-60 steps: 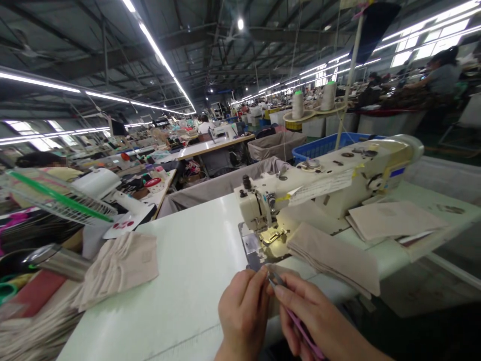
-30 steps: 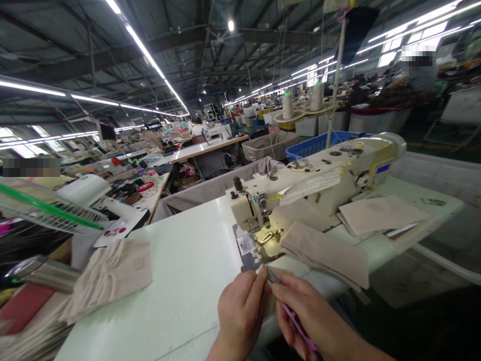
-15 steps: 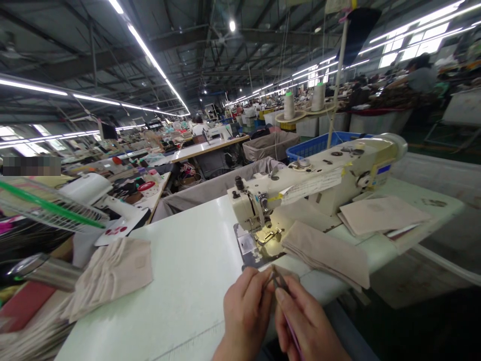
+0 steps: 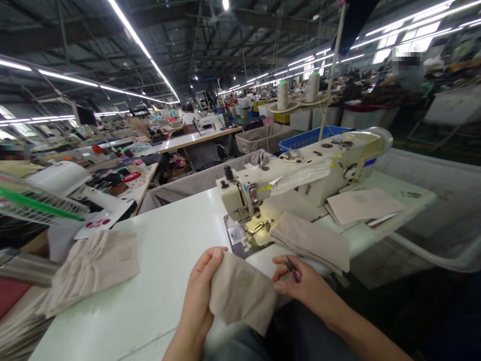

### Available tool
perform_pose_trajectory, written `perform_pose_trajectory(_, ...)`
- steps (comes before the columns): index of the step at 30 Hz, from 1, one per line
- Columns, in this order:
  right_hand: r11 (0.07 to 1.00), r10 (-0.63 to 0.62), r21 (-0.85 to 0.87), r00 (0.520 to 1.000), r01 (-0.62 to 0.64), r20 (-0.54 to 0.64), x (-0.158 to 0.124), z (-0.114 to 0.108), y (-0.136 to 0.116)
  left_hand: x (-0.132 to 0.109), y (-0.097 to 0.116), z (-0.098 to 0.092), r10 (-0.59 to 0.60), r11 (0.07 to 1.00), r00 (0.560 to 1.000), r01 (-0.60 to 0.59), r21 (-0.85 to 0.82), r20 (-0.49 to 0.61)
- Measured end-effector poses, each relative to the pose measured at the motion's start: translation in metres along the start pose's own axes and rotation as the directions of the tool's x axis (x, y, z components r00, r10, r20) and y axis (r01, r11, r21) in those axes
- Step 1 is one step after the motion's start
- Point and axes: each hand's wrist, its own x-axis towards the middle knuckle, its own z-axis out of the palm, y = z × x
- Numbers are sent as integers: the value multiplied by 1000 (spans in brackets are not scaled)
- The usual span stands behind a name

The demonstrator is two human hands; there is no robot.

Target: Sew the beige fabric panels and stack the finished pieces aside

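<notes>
Gripping the cloth (image 4: 240, 296) at its left edge, the left hand (image 4: 197, 296) has its thumb over the top of the fabric and its fingers closed behind it. The cloth is a beige piece held just off the near edge of the surface (image 4: 169, 250), between the two hands, with its lower corner hanging toward the person's lap.

The right hand (image 4: 300, 283) is curled, with a thin tool (image 4: 291, 265) clamped between the thumb and the fingers. The tool has a metal tip and a pink handle, but its type cannot be told. The fingertips of this hand meet the right edge of the cloth.

The machine (image 4: 300, 175), a cream sewing machine, stands on the surface directly beyond the hands, with its needle end at the left and its lamp lighting the plate below. A folded stack (image 4: 310, 240) of the same beige fabric lies just to the right of the needle, near the right hand. A second, flatter stack (image 4: 363, 205) lies further right, against the machine base. A loose pile (image 4: 90, 271) of beige pieces rests at the left of the surface, well apart from the hands.

Two thread cones (image 4: 281, 95) stand on a stand behind the machine, with a blue crate (image 4: 311, 138) below them. Other workstations and people fill the hall beyond.
</notes>
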Motion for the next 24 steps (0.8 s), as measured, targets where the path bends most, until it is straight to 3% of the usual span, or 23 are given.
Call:
perform_pose_trajectory(7,998,-34,47,998,36,-45,0,22,2,10,-6,-9,-4,998,993,-3,-59,-118)
perform_pose_trajectory(12,995,-102,-14,974,101,-204,2,30,-1,16,-11,-23,36,999,978,-37,0,-207)
perform_pose_trajectory(16,987,-160,-65,948,147,-276,5,30,-3,26,-15,-38,73,983,976,-35,182,-204)
perform_pose_trajectory(18,984,-178,-82,942,161,-286,5,29,-4,28,-16,-40,260,897,947,-166,409,-188)
perform_pose_trajectory(20,981,-188,-95,942,168,-277,4,30,-5,23,-16,-34,503,710,859,-345,615,-98)
perform_pose_trajectory(21,980,-191,-101,946,170,-263,3,31,-5,19,-16,-28,567,624,823,-419,660,-14)
perform_pose_trajectory(22,979,-194,-106,950,172,-245,2,32,-6,13,-15,-21,575,575,814,-478,664,89)
perform_pose_trajectory(24,977,-200,-114,960,180,-194,-2,35,-7,1,-15,-5,438,576,830,-553,601,344)
